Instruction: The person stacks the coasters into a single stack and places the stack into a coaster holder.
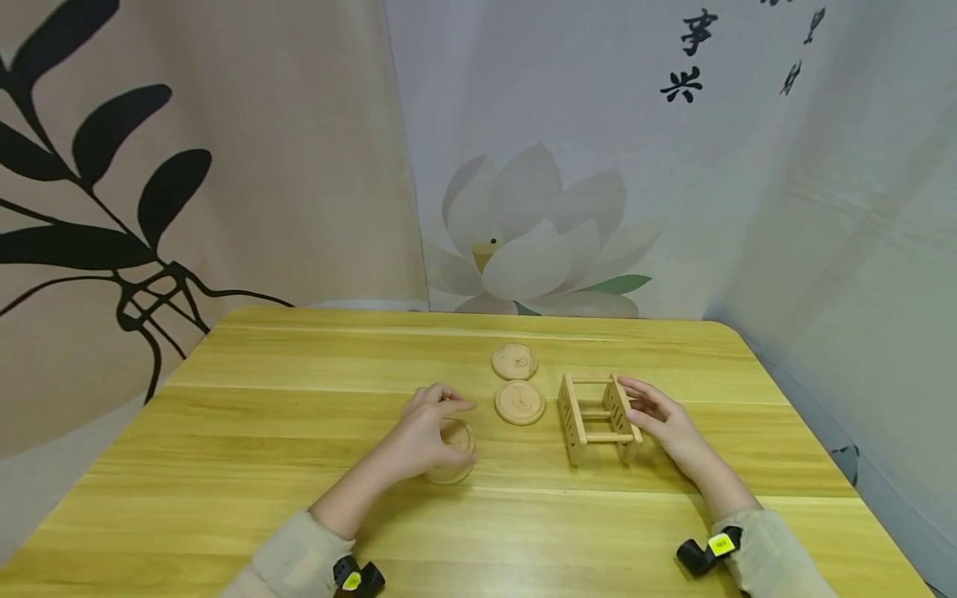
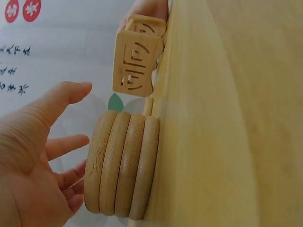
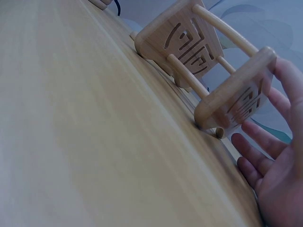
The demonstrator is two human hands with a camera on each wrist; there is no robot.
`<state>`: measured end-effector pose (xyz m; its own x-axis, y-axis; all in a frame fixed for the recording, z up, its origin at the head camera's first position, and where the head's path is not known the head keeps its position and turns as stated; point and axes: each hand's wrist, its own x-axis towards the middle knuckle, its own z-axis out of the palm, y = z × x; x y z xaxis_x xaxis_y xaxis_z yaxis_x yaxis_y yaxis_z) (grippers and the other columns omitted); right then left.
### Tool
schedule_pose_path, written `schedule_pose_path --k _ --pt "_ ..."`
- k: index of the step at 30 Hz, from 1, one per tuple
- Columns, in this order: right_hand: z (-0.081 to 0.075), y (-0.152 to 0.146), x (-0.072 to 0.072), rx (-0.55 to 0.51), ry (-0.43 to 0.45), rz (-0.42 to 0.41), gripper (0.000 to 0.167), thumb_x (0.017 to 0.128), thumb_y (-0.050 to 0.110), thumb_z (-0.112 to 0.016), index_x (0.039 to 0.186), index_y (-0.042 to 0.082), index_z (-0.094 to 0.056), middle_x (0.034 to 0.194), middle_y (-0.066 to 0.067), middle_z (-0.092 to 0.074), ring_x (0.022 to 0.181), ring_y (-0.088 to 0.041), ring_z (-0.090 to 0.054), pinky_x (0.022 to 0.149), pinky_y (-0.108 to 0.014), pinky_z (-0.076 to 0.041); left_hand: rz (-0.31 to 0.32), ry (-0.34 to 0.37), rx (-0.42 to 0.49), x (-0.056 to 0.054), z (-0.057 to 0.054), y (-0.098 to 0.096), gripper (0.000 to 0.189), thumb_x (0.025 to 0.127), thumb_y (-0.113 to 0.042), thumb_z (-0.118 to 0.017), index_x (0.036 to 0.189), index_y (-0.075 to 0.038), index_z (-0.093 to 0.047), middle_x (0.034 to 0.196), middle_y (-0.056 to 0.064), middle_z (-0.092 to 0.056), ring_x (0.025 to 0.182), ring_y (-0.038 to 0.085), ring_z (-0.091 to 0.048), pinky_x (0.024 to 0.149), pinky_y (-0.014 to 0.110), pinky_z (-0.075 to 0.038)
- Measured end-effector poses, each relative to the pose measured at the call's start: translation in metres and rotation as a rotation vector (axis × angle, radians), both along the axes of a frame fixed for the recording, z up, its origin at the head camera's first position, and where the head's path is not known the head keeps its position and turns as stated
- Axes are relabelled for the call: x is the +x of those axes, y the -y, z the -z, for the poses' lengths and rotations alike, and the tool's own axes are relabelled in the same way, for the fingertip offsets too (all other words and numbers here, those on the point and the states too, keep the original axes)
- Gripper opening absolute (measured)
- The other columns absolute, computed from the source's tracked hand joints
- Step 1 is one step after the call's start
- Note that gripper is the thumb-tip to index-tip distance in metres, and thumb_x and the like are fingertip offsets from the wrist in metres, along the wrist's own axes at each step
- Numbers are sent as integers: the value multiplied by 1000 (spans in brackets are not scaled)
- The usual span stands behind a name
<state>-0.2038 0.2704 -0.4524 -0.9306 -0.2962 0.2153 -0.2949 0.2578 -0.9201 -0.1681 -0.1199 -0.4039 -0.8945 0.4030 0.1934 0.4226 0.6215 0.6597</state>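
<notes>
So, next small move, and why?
I'd probably close the left hand gently around the stack of four wooden coasters. Its digits look spread around the stack, with no firm grip visible in the left wrist view. Meanwhile the right hand is at the right panel of the wooden rack, which holds no coasters.

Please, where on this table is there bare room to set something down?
Bare table shows left of the left hand, out to the left edge, and in the near middle between the two sleeves. Crowded: the middle, with stacked discs at the left hand, two flat discs beyond, then the rack and right hand.
</notes>
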Motion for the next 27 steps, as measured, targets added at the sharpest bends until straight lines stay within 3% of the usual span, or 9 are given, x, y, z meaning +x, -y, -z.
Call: schedule_pose_path --k 9,18,27 --pt "1 -2 1 11 -3 5 49 98 9 -53 145 1 -38 142 -23 -39 112 -6 -48 87 -18 -42 -4 -15 26 -3 -10 -21 69 70 -27 -86 131 -9 -59 127 7 -48 118 27 -40 95 51 -35" --pt "0 -1 0 10 -2 5 49 99 10 -53 144 0 -38 141 -25 -38 111 -5 -48 87 -17 -42 -31 91 121 -3 -19 -53 80 72 -23 -85 142 -12 -47 134 9 -42 126 28 -34 99 50 -36" --pt "0 1 0 11 0 2 49 99 10 -53 144 1 -38 142 -24 -39 111 -4 -48 88 -16 -41 -105 134 249 -1 -12 -83 83 75 -16 -81 146 -8 -38 142 13 -34 131 31 -29 99 52 -37"
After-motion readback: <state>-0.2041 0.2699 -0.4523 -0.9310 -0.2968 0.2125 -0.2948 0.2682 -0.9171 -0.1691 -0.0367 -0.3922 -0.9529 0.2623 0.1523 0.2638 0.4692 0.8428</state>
